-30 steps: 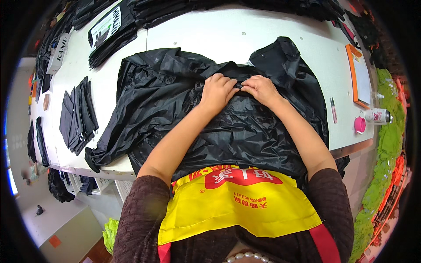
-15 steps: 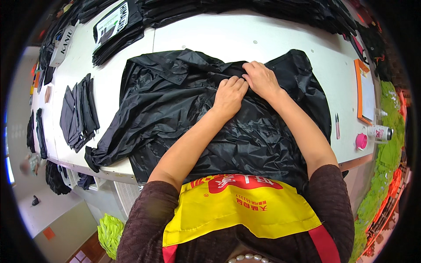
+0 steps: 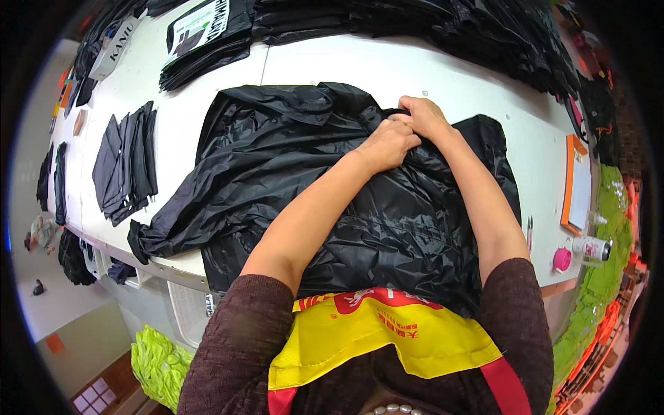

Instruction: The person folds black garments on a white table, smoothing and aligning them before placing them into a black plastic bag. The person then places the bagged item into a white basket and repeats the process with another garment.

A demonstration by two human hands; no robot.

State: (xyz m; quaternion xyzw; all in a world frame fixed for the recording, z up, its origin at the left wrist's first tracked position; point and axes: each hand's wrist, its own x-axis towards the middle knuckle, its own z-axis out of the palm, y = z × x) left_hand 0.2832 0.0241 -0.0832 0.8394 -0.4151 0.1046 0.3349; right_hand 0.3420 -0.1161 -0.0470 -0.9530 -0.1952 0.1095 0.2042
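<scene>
Both hands had shifted toward the far edge of the black garment since the earliest view, and had gone from side by side to overlapping. The right hand [image 3: 423, 116] was bent over the garment's far edge, its fingers curled and pinching a fold of the dark cloth. The left hand [image 3: 391, 144] lay against it, slightly nearer the body, its fingers bent down into the cloth; its fingertips were hidden, and I could not tell how firmly it gripped. The black garment [image 3: 277, 180] was spread, creased, over the white table [image 3: 332, 66] directly before the person, one sleeve extending to the left and its near part meeting the yellow apron [image 3: 373, 346].

To the left lay folded dark cloth pieces [image 3: 128, 162]; beyond them, a stack of black packages [image 3: 207, 66], the top one bearing a white label. More black piles [image 3: 415, 28] lined the far side. At right were an orange-edged board [image 3: 568, 176], a pen [image 3: 530, 235], a pink lid [image 3: 562, 259] and, just beside the lid, a white bottle [image 3: 589, 247].
</scene>
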